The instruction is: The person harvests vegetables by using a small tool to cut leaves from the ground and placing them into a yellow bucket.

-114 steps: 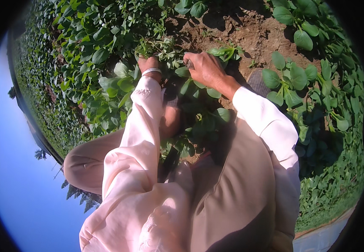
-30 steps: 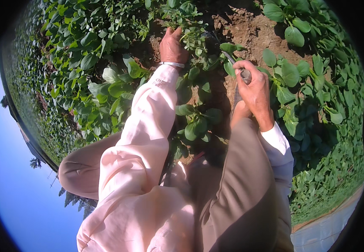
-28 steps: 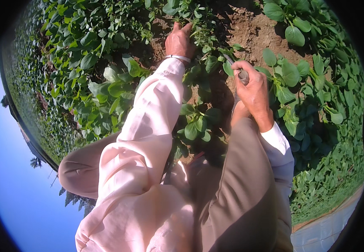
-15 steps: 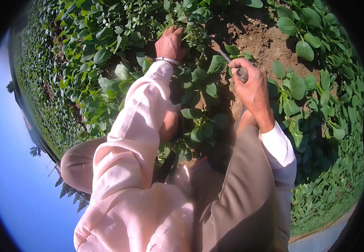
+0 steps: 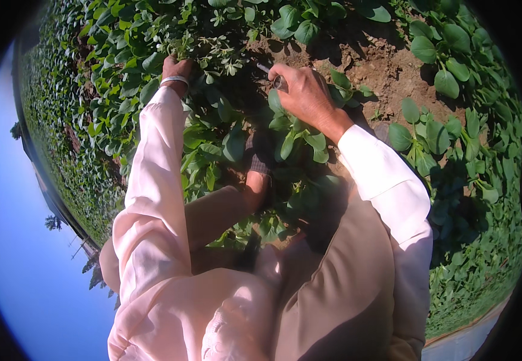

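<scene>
My left hand (image 5: 178, 71), with a pale band at its wrist, is closed at the left edge of a small-leaved weed (image 5: 223, 55). The weed trails rightward from the hand, and the leaves partly hide my fingertips. My right hand (image 5: 306, 95) is wrapped round a hand tool (image 5: 281, 83) with a round handle end and a thin metal shaft. The shaft points up and left toward the weed. The tool's working end is too dark to make out. Below the right hand stands a broad-leaved green plant (image 5: 297, 135).
Bare brown soil (image 5: 387, 75) lies right of the tool. More broad-leaved plants (image 5: 432, 135) grow to the right, and dense green leaves (image 5: 128, 51) cover the left. My bent leg (image 5: 351, 259) and dark-cuffed foot (image 5: 258, 159) are among the plants.
My left hand has moved left, with the weed's stems now spread to its right. My right hand and the tool have moved up and left. Soil shows where the weed stood.
</scene>
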`<state>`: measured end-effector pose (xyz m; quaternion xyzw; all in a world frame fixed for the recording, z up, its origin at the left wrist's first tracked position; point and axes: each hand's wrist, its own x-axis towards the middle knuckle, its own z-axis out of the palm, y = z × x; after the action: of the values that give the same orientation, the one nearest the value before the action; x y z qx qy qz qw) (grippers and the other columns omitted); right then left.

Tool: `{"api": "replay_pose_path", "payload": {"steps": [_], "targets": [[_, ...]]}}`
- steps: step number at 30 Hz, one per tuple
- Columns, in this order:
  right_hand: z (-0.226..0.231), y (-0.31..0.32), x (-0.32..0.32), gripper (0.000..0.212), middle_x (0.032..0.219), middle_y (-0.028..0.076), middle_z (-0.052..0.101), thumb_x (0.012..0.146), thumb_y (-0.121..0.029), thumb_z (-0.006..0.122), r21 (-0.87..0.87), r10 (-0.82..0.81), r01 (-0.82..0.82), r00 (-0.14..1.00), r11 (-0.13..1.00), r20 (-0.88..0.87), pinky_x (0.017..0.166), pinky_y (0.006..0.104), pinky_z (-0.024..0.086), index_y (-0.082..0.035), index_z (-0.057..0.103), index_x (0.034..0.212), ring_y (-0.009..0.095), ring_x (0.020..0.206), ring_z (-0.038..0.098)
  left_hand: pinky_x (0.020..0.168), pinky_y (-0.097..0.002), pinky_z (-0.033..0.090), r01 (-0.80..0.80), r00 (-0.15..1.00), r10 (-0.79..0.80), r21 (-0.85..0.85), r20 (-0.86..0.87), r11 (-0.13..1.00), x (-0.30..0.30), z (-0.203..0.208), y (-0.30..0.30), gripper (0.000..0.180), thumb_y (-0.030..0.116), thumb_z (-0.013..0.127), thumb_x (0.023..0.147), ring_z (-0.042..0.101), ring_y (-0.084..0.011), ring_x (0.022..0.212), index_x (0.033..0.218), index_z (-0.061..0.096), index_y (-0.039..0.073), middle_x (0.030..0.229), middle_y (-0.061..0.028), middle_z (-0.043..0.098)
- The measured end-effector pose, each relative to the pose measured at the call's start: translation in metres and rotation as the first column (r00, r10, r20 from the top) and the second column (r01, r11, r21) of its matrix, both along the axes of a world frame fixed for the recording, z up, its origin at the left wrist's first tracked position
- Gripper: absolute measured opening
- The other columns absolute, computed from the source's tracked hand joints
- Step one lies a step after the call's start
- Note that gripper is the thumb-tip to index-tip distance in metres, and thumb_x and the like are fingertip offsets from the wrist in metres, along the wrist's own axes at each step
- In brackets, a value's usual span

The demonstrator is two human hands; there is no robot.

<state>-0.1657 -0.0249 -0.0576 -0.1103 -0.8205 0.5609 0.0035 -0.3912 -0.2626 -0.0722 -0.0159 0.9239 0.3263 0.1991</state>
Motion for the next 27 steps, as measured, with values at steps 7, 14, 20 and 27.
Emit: {"api": "replay_pose_path", "payload": {"steps": [7, 14, 20, 27], "targets": [[-0.008, -0.042, -0.069, 0.01, 0.074, 0.017, 0.065, 0.077, -0.008, 0.059, 0.058, -0.004, -0.003, 0.993, 0.998, 0.121, 0.062, 0.0427, 0.05, -0.007, 0.062, 0.087, 0.036, 0.069, 0.063, 0.062, -0.0315, 0.049, -0.014, 0.992, 0.027, -0.11, 0.123, 0.994, -0.004, -0.016, -0.026, 0.018, 0.013, 0.058, 0.081, 0.061, -0.0204, 0.065, 0.086, 0.069, 0.0, 0.074, -0.0084, 0.065], [-0.016, -0.028, -0.058, 0.013, 0.067, 0.012, 0.064, 0.081, -0.006, 0.063, -0.096, -0.022, 0.024, 1.0, 0.995, 0.019, 0.058, 0.0356, 0.049, -0.007, 0.063, 0.094, 0.025, 0.059, 0.062, 0.074, -0.0313, 0.05, 0.413, 0.896, -0.434, -0.186, -0.092, 0.891, -0.001, -0.02, -0.11, 0.021, 0.004, 0.057, 0.078, 0.062, -0.0197, 0.077, 0.095, 0.069, 0.002, 0.082, -0.007, 0.066], [0.008, -0.005, -0.015, 0.015, 0.068, 0.016, 0.062, 0.08, -0.002, 0.058, 0.036, -0.036, 0.033, 0.995, 0.999, 0.091, 0.058, 0.0399, 0.047, -0.007, 0.061, 0.095, 0.035, 0.064, 0.063, 0.074, -0.027, 0.047, 0.264, 0.923, -0.308, 0.201, 0.232, 0.943, 0.015, 0.016, -0.035, 0.024, 0.007, 0.063, 0.078, 0.058, -0.0118, 0.078, 0.102, 0.066, 0.003, 0.088, -0.0001, 0.067], [-0.007, -0.017, -0.063, 0.019, 0.073, 0.015, 0.066, 0.076, -0.007, 0.062, 0.058, -0.055, 0.053, 0.998, 0.997, 0.033, 0.061, 0.0416, 0.05, -0.008, 0.063, 0.095, 0.036, 0.069, 0.064, 0.081, -0.0435, 0.051, 0.644, 0.624, -0.729, -0.342, -0.281, 0.684, 0.019, 0.017, 0.054, 0.056, 0.008, 0.069, 0.066, 0.059, -0.0412, 0.1, 0.12, 0.055, 0.01, 0.118, -0.0229, 0.053]]}}
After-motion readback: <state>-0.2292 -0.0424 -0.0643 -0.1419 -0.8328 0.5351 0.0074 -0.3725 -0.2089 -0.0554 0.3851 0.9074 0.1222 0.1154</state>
